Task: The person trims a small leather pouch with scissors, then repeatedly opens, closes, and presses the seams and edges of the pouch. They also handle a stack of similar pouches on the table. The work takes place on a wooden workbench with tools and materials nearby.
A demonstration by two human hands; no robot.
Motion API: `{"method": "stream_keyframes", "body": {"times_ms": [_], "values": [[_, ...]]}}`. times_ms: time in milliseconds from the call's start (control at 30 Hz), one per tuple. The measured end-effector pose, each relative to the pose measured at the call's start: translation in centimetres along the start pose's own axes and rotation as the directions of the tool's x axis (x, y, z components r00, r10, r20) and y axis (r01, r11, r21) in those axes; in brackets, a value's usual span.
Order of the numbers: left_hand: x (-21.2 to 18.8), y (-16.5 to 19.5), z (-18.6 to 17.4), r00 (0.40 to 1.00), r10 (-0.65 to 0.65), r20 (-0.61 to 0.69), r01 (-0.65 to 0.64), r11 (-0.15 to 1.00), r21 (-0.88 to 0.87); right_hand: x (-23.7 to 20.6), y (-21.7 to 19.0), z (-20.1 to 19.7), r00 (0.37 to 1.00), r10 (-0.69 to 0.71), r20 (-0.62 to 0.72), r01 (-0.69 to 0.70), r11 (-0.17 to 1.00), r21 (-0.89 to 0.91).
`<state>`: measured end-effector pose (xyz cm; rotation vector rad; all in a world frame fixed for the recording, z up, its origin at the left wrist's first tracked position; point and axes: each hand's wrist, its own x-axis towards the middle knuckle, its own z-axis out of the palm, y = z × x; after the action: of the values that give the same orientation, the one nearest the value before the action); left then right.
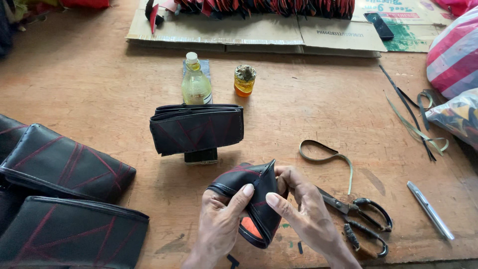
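Both hands hold one black pouch [249,192] with red stitching, a zipper edge and an orange lining, low in the middle of the wooden table [99,89]. My left hand [221,224] grips its left side, thumb pressed on the top edge. My right hand [303,211] grips its right side, thumb meeting the left thumb. The pouch is folded and partly hidden by my fingers.
A stack of similar black pouches [196,128] stands behind my hands, with more [64,199] at the left. A yellow liquid bottle [195,82] and small jar [244,80] sit farther back. Scissors [361,219], a strap loop [326,157], a pen [430,209], cardboard [279,32] and bags [455,55] lie around.
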<state>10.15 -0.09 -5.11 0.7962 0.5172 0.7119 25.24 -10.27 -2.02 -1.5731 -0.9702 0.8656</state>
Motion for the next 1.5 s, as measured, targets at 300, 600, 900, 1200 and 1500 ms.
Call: {"method": "stream_keyframes", "body": {"times_ms": [300,600,900,1200,1500], "values": [[-0.2,-3.3,-0.3,0.749,0.619,0.235,-0.621,0.534,0.573,1.4,1.8,0.4,0.987,0.138,-0.083,-0.143,0.988,-0.052],[-1.1,2.9,-0.9,0.901,-0.045,0.431,-0.351,0.508,0.787,4.7,0.6,-3.4,0.965,-0.245,0.090,0.261,0.902,-0.343],[3.4,8.9,0.5,0.547,0.407,0.732,-0.808,0.028,0.589,5.5,0.0,-3.4,0.962,0.009,0.274,0.137,0.850,-0.509],[7.5,4.5,-1.1,0.913,-0.244,0.326,-0.132,0.580,0.804,5.8,1.8,-4.4,0.977,0.082,0.199,0.001,0.922,-0.388],[9.3,0.8,-3.4,0.918,-0.218,0.331,0.000,0.834,0.552,6.9,3.9,-4.8,0.976,0.008,0.218,0.055,0.958,-0.282]]}}
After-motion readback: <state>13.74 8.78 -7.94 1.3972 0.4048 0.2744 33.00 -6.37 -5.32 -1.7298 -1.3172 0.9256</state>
